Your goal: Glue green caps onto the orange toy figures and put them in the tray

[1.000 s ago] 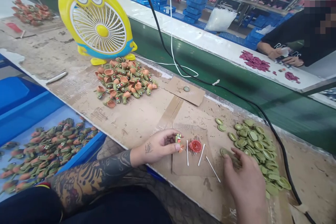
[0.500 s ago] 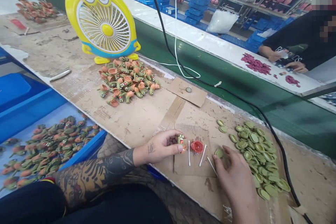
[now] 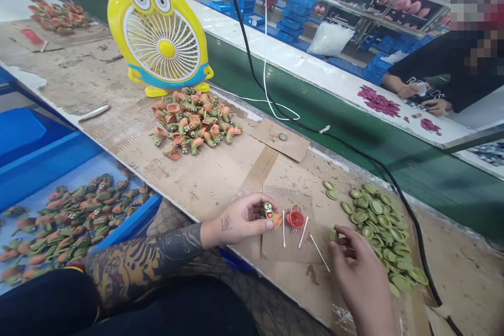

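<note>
My left hand [image 3: 252,219] is closed on a small green toy figure [image 3: 268,211] with big eyes, a red mouth and an orange part below. In my right hand [image 3: 360,268], thumb and fingers pinch a green oval piece [image 3: 333,234], seen nearly edge-on. A small red pot [image 3: 295,219] stands between the hands, with cotton swabs [image 3: 303,233] lying on either side of it. Just right of my right hand spreads a pile of green oval pieces [image 3: 388,231], some showing a hollow side.
A yellow fan [image 3: 167,48] stands behind a heap of green-and-orange figures [image 3: 192,121]. At lower left, a blue bin [image 3: 129,220] holds more figures. A black cable [image 3: 366,155] runs along the table's far edge. Across the green barrier [image 3: 315,100], a person [image 3: 444,73] handles small parts.
My right hand has drawn slightly right and turned the green oval piece from face-up to edge-on. The figure in my left hand has tilted so its face shows more. The camera view has shifted slightly.
</note>
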Tool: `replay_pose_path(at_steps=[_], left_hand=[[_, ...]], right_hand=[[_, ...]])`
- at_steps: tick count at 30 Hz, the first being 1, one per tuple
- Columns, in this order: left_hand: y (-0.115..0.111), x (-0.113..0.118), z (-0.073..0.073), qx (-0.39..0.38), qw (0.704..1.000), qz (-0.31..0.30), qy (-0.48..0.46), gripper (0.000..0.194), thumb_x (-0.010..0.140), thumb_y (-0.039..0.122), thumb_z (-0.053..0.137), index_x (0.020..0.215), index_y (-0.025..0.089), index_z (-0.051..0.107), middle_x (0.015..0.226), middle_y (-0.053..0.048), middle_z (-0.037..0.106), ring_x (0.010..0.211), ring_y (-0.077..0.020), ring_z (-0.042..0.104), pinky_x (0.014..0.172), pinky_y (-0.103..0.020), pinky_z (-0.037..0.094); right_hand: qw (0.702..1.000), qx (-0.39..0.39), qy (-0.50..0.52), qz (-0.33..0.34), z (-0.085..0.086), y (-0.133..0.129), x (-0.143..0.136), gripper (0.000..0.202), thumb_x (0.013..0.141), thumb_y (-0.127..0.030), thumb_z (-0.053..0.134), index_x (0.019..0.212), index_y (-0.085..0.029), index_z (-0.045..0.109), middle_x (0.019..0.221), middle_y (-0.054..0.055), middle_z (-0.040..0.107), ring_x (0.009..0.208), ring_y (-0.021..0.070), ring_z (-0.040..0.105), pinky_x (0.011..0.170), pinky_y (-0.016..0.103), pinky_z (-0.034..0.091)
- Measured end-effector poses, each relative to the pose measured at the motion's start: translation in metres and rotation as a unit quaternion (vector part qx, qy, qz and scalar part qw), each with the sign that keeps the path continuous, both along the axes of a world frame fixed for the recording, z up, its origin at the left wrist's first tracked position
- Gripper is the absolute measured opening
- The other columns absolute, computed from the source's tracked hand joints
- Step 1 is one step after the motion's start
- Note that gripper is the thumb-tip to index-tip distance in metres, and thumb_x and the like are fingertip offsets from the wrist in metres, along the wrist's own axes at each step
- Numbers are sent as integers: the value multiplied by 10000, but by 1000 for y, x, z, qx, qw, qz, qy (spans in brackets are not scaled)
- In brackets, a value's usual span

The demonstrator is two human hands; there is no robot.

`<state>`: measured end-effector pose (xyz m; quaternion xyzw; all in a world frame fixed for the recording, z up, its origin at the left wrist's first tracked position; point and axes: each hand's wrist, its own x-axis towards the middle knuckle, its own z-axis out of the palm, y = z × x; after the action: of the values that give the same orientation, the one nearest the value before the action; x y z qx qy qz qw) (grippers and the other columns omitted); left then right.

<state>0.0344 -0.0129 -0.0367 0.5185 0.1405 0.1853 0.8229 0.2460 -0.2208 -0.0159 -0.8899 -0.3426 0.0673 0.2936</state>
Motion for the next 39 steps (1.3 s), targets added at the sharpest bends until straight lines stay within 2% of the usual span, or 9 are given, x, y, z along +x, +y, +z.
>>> replay_pose_path(at_steps=[2, 6, 9, 13, 18, 25, 29, 33, 39], left_hand=[[-1, 0, 1, -6, 1000, 2, -2, 483, 777, 457, 869, 1090, 163, 648, 1109, -83, 655, 977, -178, 612, 912, -328, 488], [-3, -3, 6, -26, 1000, -9, -13, 463, 760, 419, 892, 1067, 156, 666, 1063, -84, 676, 927, -169, 626, 854, -303, 497], [-7, -5, 12, -27, 999, -7, -34, 425, 753, 355, 905, 1065, 158, 695, 1093, -98, 696, 963, -185, 642, 861, -306, 505], [-10, -6, 20, 8, 997, -1, -83, 367, 755, 263, 903, 1063, 167, 727, 1113, -110, 721, 1042, -221, 663, 930, -349, 516], [-12, -6, 23, 67, 993, 19, -92, 356, 731, 282, 919, 1026, 158, 762, 1076, -119, 752, 1035, -239, 696, 971, -374, 523], [-15, -8, 22, 114, 989, 37, -87, 381, 692, 290, 945, 1018, 158, 798, 1029, -127, 794, 974, -238, 747, 893, -329, 582], [-11, -9, 24, 211, 974, 52, -71, 353, 666, 297, 960, 970, 178, 826, 991, -121, 826, 901, -234, 781, 824, -291, 599], [-11, -11, 23, 282, 953, 62, -95, 256, 723, 224, 915, 961, 187, 830, 961, -118, 836, 842, -217, 797, 754, -253, 598], [-14, -20, 22, 256, 962, 59, -74, 292, 690, 236, 939, 945, 184, 806, 965, -122, 829, 877, -239, 793, 786, -280, 597]], right_hand=[[1000, 7, 13, -12, -1, -2, 0, 459, 813, -540, 638, 1094, -188, 726, 977, 86, 724, 759, 231, 670, 743, 400, 550], [986, 128, 97, -37, 13, -1, -33, 481, 813, -552, 749, 1128, -188, 732, 1029, 98, 765, 859, 251, 725, 748, 361, 595], [975, 203, 88, 32, 28, 9, -69, 341, 833, -459, 771, 1055, -201, 749, 1064, 96, 769, 842, 237, 746, 731, 337, 621], [971, 215, 47, 96, 36, 26, -95, 230, 893, -362, 741, 1081, -230, 749, 1088, 76, 768, 943, 235, 753, 818, 349, 631], [971, 208, 12, 118, 28, 32, -96, 238, 919, -367, 725, 1115, -232, 744, 1134, 82, 762, 1021, 244, 743, 868, 364, 620], [966, 190, -41, 169, 24, 27, -93, 223, 968, -362, 684, 1165, -263, 718, 1137, 48, 747, 1057, 197, 717, 910, 302, 586], [960, 175, -65, 206, 27, 26, -92, 205, 976, -310, 679, 1171, -253, 707, 1119, 49, 727, 1022, 178, 715, 892, 275, 579], [954, 184, -62, 228, 32, 23, -94, 165, 978, -266, 668, 1140, -243, 691, 1045, 42, 710, 938, 161, 722, 820, 252, 588], [950, 169, -67, 255, 34, 30, -96, 174, 983, -266, 658, 1154, -241, 677, 1054, 41, 715, 943, 159, 726, 823, 248, 596]])
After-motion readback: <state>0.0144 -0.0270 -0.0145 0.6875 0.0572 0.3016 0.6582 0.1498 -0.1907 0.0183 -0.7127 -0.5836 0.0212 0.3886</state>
